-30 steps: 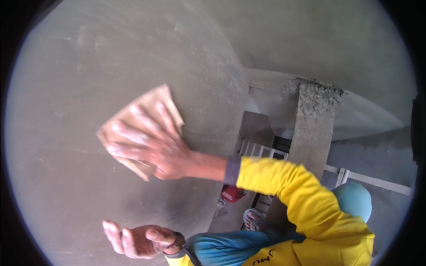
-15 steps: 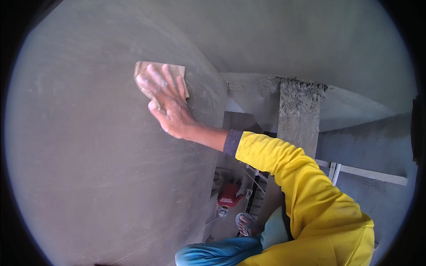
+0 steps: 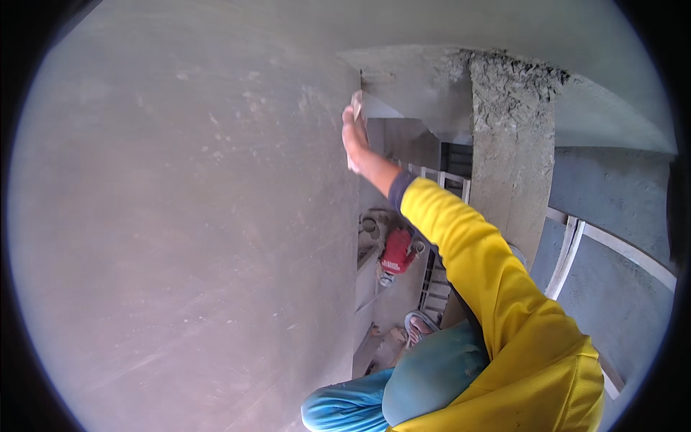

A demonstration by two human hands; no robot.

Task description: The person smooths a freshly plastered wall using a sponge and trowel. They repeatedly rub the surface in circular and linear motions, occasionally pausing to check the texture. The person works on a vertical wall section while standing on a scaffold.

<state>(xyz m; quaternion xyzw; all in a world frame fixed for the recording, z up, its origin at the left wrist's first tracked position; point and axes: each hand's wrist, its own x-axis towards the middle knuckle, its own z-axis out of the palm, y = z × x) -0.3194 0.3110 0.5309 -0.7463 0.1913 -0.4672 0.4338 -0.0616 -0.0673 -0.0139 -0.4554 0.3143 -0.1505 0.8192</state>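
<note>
My right hand (image 3: pixel 355 135), at the end of a yellow sleeve, is at the right edge of the large grey plastered wall (image 3: pixel 201 216). It holds a thin tan folded sheet (image 3: pixel 357 102) that looks like sandpaper. The hand is seen edge-on, its fingers pointing up and pressed with the sheet against the wall's edge. Part of the sheet shows above the fingertips; the rest is hidden behind the hand. Pale specks and faint streaks mark the wall surface. My left hand is out of the picture.
A rough-topped concrete column or board (image 3: pixel 509 158) stands right of my arm. Far below, a person in a red shirt (image 3: pixel 397 250) is near a ladder (image 3: pixel 435 281). A pale frame (image 3: pixel 567 255) is at the right. My bent knee (image 3: pixel 432 374) and sandaled foot (image 3: pixel 417 327) are high above the floor.
My right hand has moved right with the tan sheet, from the wall's face to its edge. The hand has turned from flat to edge-on, and the view has shifted.
</note>
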